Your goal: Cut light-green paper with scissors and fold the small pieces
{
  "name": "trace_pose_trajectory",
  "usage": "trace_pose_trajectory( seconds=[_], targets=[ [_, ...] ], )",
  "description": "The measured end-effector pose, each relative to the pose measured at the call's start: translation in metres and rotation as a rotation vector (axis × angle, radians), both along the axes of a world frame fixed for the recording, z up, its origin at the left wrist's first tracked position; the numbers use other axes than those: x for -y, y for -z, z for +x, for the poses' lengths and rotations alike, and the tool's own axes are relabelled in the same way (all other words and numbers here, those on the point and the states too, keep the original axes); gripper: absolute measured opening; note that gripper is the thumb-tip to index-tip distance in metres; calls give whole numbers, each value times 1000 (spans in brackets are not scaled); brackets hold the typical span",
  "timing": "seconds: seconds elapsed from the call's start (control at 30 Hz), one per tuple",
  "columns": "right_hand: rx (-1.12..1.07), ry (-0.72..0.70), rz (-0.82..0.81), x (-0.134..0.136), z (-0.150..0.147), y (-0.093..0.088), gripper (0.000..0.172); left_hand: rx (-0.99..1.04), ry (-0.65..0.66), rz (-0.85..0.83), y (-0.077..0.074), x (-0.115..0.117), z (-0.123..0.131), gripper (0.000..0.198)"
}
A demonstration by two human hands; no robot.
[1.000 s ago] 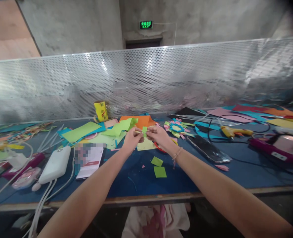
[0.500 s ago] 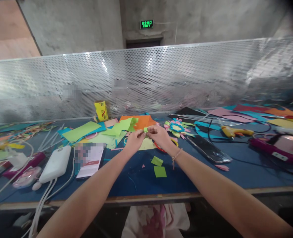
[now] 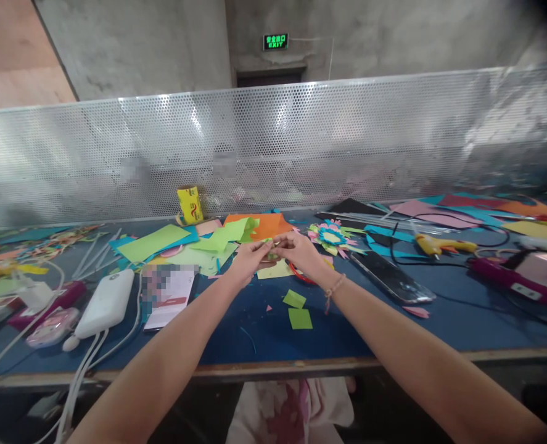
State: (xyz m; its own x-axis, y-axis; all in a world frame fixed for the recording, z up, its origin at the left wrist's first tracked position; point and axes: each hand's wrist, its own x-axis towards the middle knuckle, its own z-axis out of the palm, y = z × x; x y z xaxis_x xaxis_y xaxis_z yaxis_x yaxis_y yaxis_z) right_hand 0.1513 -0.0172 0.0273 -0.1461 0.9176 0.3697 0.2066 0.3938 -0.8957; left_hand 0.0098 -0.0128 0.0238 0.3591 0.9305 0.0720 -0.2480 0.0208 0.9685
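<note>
Between the fingertips of my left hand (image 3: 251, 258) and my right hand (image 3: 298, 251) is a small piece of green paper (image 3: 269, 242). Both hands pinch it, and the fingers hide most of its shape. Under them lies a pale yellow sheet (image 3: 273, 270). Red-handled scissors (image 3: 301, 276) are partly covered by my right hand. Closer to me, two green paper squares (image 3: 300, 319) rest on the blue tabletop. A layered paper flower (image 3: 331, 235) in blue, pink and green lies just right of my right hand.
Left are a phone (image 3: 171, 299) with a lit screen and a white power bank (image 3: 106, 303) with cables. Right are a dark phone (image 3: 391, 277) and a yellow glue gun (image 3: 442, 245). Coloured paper sheets (image 3: 155, 242) and a yellow packet (image 3: 190, 205) lie before the perforated metal screen (image 3: 254, 148).
My fingers have shifted around the green paper, which shows less than before. Both hands stay in nearly the same place, and the view has moved slightly.
</note>
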Motion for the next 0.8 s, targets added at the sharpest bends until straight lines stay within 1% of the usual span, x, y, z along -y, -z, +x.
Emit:
trace_pose_trajectory(
  seconds=[0.1,0.2,0.3,0.4,0.6,0.7,0.8],
  targets=[
    [-80,-4,-63,-2,3,-1,26,0,5,-24,-3,1,-1,18],
    [-143,11,-95,-3,5,0,26,-10,-16,1,-6,1,-4,9],
    [-184,-11,-118,-5,6,1,25,-3,-31,24,-8,1,-6,12],
    [-207,-34,-131,-7,6,3,24,7,-51,-3,-9,0,-7,18],
    [-236,-22,-147,-8,7,4,22,9,-96,-17,-9,2,-5,12],
    [-304,-3,-186,-6,5,2,22,19,-118,-22,-10,3,-5,14],
    [-389,-34,-231,-3,4,0,19,33,-126,-20,-9,3,-6,15]
  ],
)
